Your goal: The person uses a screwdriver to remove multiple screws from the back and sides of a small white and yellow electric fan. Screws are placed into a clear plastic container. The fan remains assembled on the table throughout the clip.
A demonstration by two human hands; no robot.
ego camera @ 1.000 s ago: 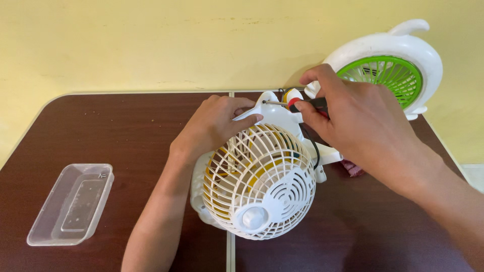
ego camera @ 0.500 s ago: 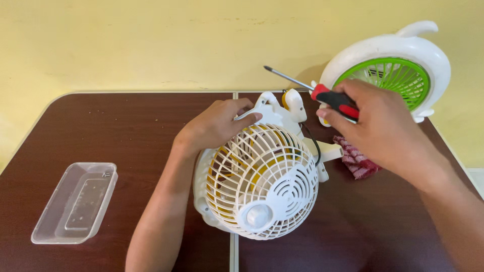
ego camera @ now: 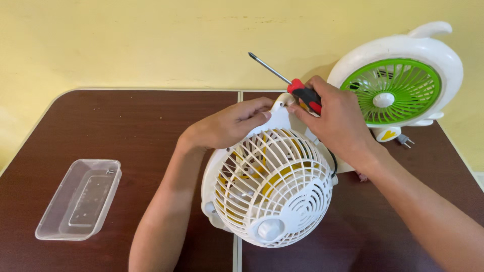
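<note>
A small white fan (ego camera: 272,194) with a cage grille and yellow blades lies tilted on the brown table (ego camera: 126,131), its grille facing me. My left hand (ego camera: 232,123) rests on the fan's upper back edge, fingers on the white housing. My right hand (ego camera: 335,118) grips a screwdriver (ego camera: 295,85) with a red and black handle. Its metal shaft points up and to the left, away from the fan. The fingertips of my right hand also touch the top of the fan's housing.
A second fan (ego camera: 398,85), white with a green grille, stands at the back right by the yellow wall, its plug (ego camera: 406,141) lying beside it. A clear plastic container (ego camera: 80,199) sits at the left. A black cord (ego camera: 333,163) runs behind the white fan.
My right hand drew the screwdriver out from the fan's top, swung its shaft up to the left, then came back down to the housing. The fan now tips more towards me.
</note>
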